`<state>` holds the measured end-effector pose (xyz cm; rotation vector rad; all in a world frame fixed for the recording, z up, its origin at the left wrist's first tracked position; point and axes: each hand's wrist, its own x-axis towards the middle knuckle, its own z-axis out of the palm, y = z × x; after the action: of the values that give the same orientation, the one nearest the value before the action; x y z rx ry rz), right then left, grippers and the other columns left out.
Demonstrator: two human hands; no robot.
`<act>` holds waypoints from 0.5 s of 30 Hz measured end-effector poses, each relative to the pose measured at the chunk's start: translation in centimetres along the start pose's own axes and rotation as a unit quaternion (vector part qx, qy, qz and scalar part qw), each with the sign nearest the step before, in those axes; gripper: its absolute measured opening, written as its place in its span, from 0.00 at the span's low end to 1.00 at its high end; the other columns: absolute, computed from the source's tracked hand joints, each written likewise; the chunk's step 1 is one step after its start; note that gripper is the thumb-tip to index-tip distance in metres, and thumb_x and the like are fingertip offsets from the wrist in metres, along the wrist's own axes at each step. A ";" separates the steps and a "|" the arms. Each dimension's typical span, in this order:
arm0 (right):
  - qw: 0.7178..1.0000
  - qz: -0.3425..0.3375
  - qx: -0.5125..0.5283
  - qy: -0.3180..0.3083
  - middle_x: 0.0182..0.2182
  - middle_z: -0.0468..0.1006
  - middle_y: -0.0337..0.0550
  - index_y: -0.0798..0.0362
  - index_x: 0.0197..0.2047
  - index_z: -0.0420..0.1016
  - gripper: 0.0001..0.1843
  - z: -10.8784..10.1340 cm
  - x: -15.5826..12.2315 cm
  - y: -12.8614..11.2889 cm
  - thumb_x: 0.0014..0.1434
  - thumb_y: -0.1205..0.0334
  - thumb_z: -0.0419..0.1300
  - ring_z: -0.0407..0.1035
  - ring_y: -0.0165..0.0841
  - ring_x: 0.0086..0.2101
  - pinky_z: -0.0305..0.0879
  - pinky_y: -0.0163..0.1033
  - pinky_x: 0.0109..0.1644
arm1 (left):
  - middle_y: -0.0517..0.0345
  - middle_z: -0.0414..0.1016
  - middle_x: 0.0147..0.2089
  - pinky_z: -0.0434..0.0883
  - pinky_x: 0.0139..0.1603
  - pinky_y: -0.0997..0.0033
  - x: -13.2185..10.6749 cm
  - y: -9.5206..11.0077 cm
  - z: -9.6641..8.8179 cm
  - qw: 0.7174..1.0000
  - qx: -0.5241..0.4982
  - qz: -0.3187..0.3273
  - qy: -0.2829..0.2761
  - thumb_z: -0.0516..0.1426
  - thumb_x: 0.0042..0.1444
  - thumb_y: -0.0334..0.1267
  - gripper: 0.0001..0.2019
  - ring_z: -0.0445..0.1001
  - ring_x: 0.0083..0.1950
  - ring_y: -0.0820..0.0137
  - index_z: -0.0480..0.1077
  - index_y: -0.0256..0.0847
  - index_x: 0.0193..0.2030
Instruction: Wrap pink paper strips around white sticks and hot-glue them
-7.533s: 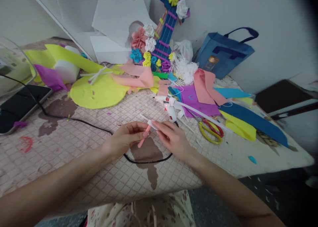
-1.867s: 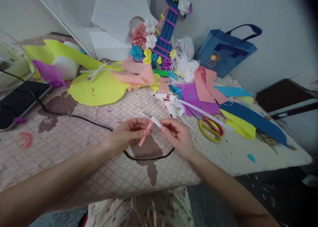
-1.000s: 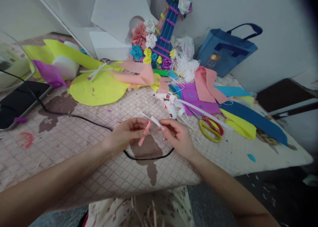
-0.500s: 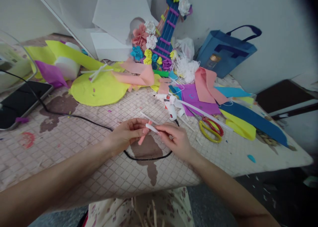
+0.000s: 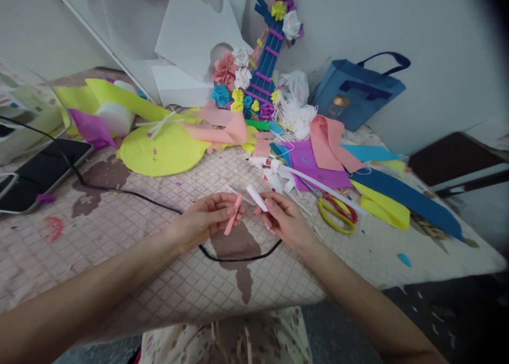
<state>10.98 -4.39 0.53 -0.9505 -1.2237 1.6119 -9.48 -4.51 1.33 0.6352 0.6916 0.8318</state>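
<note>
My left hand (image 5: 210, 213) pinches a narrow pink paper strip (image 5: 233, 215) between thumb and fingers. In my right hand (image 5: 281, 215) is a flat white strip (image 5: 256, 198), held at its lower end and tilted up to the left. The two strips are close together but apart. Just beyond my right hand a white glue gun (image 5: 272, 173) lies on the table, a long clear glue stick (image 5: 318, 185) running out of its back. Scissors (image 5: 338, 214) with red and yellow handles rest to the right of that hand.
A black cable (image 5: 238, 259) loops under my hands. Behind lie a yellow paper disc (image 5: 163, 150), pink crepe paper (image 5: 328, 144) and purple paper (image 5: 304, 165). A blue paper guitar (image 5: 265, 67) with paper flowers leans at the back, near a blue bag (image 5: 353, 96). A phone (image 5: 43, 173) lies left.
My hands have drawn apart. The white strip, earlier laid across the pink one, has come away in my right hand and now points upward. The pink strip stays in my left hand.
</note>
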 end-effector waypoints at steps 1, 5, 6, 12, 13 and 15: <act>1.000 0.005 0.004 0.004 0.28 0.73 0.37 0.51 0.41 0.73 0.11 0.0 0.0 0.0 0.58 0.53 0.59 0.59 0.21 0.19 0.53 0.27 0.17 | 0.54 0.78 0.36 0.71 0.34 0.79 0.0 0.0 0.0 1.000 -0.001 -0.002 0.000 0.64 0.49 0.29 0.13 0.76 0.34 0.75 0.71 0.34 0.42; 1.000 0.024 0.008 0.017 0.29 0.73 0.37 0.50 0.44 0.71 0.16 0.1 0.1 -0.1 0.55 0.52 0.62 0.59 0.22 0.19 0.54 0.28 0.17 | 0.53 0.78 0.38 0.72 0.33 0.78 -0.1 0.1 0.1 1.000 0.001 -0.002 0.001 0.64 0.50 0.29 0.14 0.76 0.34 0.74 0.70 0.34 0.44; 0.999 0.028 0.010 0.019 0.29 0.73 0.38 0.50 0.44 0.71 0.16 0.1 0.1 -0.2 0.54 0.52 0.62 0.60 0.22 0.20 0.55 0.28 0.18 | 0.53 0.78 0.37 0.72 0.33 0.78 -0.1 0.1 0.1 1.000 0.001 -0.001 0.001 0.64 0.50 0.29 0.15 0.76 0.34 0.74 0.70 0.34 0.44; 1.000 0.021 0.003 0.015 0.32 0.73 0.39 0.52 0.38 0.71 0.13 0.1 0.2 0.0 0.53 0.53 0.63 0.62 0.23 0.22 0.60 0.29 0.21 | 0.55 0.77 0.35 0.71 0.32 0.77 -0.2 0.0 0.2 0.999 0.040 0.018 0.002 0.65 0.49 0.31 0.19 0.75 0.33 0.73 0.67 0.37 0.47; 1.000 0.015 -0.009 0.012 0.31 0.73 0.39 0.52 0.37 0.70 0.13 0.0 0.2 0.1 0.54 0.52 0.62 0.62 0.24 0.22 0.60 0.30 0.21 | 0.56 0.76 0.35 0.70 0.31 0.77 -0.2 -0.1 0.1 0.998 0.062 0.030 0.004 0.65 0.49 0.31 0.20 0.75 0.32 0.74 0.66 0.37 0.48; 0.999 0.002 -0.043 0.009 0.28 0.71 0.37 0.52 0.38 0.70 0.12 -0.2 0.1 0.2 0.57 0.52 0.59 0.61 0.24 0.22 0.60 0.31 0.22 | 0.58 0.75 0.33 0.69 0.27 0.78 -0.2 -0.2 0.1 0.992 0.111 0.058 0.010 0.65 0.47 0.32 0.22 0.73 0.29 0.75 0.65 0.37 0.49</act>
<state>11.05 -4.23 0.30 -1.0200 -1.2882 1.5604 -9.47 -4.81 1.29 0.8759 0.7771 0.8769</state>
